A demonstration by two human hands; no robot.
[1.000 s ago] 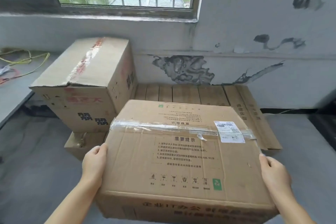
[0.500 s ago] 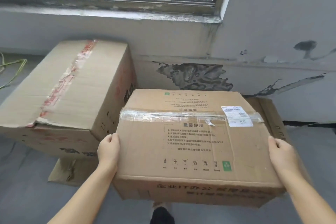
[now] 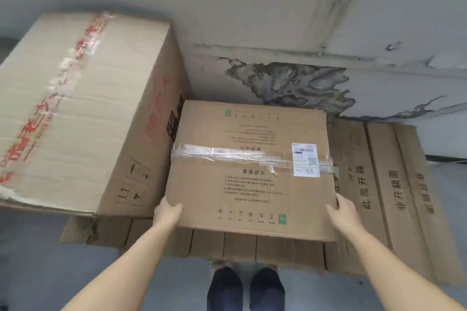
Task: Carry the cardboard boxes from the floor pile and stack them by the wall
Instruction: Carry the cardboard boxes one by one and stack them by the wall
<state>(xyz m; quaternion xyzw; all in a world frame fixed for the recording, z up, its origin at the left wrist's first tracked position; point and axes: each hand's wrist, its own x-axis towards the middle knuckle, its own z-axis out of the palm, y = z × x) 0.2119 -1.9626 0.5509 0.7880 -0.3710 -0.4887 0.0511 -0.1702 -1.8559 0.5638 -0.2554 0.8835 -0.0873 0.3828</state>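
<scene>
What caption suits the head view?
Both hands, left and right, set a taped box on flattened cardboard by the wall.

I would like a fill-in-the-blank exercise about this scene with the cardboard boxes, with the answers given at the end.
1. The left hand and the right hand hold the taped box by its two ____ corners.
2. The white shipping label sits toward the ____ side of the taped box's top.
3. The big box with red tape stands to the ____ of the taped box.
4. Under both boxes lies flattened ____.

Missing words: near; right; left; cardboard
</scene>
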